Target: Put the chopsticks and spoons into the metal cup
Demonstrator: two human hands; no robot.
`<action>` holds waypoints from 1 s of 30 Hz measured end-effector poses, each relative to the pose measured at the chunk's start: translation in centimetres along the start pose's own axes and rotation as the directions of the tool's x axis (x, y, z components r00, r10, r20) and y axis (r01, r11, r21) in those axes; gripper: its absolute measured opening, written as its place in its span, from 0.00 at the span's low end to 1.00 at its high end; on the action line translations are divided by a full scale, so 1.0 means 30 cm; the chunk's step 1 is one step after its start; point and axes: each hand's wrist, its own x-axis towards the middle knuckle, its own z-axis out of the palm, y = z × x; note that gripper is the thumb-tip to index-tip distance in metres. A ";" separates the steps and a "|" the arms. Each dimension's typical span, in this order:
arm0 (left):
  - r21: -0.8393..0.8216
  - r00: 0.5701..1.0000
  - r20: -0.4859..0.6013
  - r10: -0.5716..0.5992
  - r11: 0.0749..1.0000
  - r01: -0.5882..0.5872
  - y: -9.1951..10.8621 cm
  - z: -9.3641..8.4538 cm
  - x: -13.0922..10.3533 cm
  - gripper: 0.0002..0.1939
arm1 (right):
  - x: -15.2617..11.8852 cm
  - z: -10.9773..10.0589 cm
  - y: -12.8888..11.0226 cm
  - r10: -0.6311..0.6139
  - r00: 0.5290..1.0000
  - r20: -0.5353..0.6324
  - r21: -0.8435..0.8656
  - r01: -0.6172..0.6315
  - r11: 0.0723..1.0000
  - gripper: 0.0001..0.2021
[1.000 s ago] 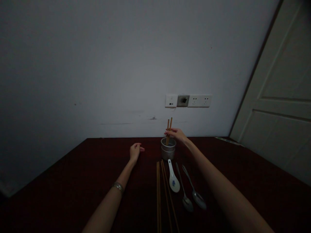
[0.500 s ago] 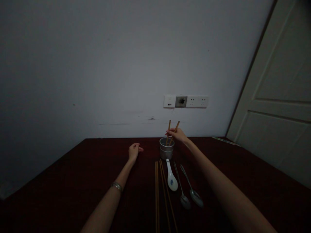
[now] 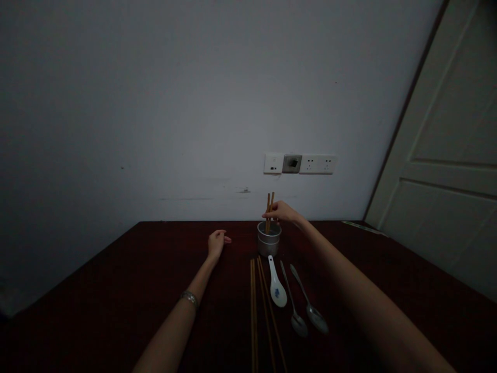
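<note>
My right hand [image 3: 282, 211] is closed around the upper part of two wooden chopsticks [image 3: 268, 224], nearly upright, with their lower ends inside a round metal cup [image 3: 268, 244]. The inside bottom of the cup is hidden. To the left, my left hand [image 3: 217, 243] rests on the dark red table, fingers loosely bent and somewhat apart, holding nothing. In front of the cup lie several more chopsticks [image 3: 254, 311], a white ceramic soup spoon [image 3: 277, 292] with a blue mark, and two metal spoons, one slim [image 3: 298, 324] and one wider [image 3: 316, 317].
The dark red table [image 3: 135, 269] meets a pale wall. Sockets and switches [image 3: 310, 163] sit on the wall behind the cup. A flat strip [image 3: 365, 227] lies near the far right edge, beside a pale door [image 3: 446, 202].
The two chopsticks in my right hand were spread apart and are now close together and more upright inside the cup. My left hand stays in place; the view has shifted slightly.
</note>
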 end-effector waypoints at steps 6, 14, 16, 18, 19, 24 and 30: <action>0.013 1.000 0.000 0.003 1.000 -0.003 -0.002 0.000 0.003 0.07 | -0.001 0.006 -0.001 -0.005 0.998 0.057 0.180 -0.006 0.984 0.09; -0.001 1.000 0.002 -0.001 1.000 0.001 -0.004 -0.003 0.005 0.07 | 0.009 -0.009 0.013 -0.017 0.998 0.066 0.155 0.007 0.988 0.07; 0.000 1.000 -0.003 0.004 1.000 -0.004 -0.002 -0.003 0.002 0.07 | 0.016 -0.013 0.017 -0.008 0.999 0.044 0.122 0.003 0.993 0.06; 0.002 1.000 0.000 0.014 1.000 -0.014 -0.002 -0.003 0.000 0.07 | 0.025 -0.016 0.023 -0.002 1.000 0.021 0.099 0.000 0.995 0.05; 0.005 1.000 0.002 0.018 1.000 -0.018 -0.003 -0.004 0.000 0.07 | 0.030 -0.017 0.026 0.002 1.000 0.010 0.092 -0.003 0.996 0.05; 0.021 1.000 -0.001 0.021 1.000 -0.021 -0.008 -0.004 0.002 0.07 | 0.048 -0.007 0.042 0.044 0.999 -0.032 0.128 -0.039 0.991 0.05; 0.036 1.000 -0.002 0.014 0.999 -0.014 -0.002 -0.004 -0.002 0.07 | 0.039 0.008 0.036 0.091 0.996 -0.023 0.212 -0.084 0.974 0.08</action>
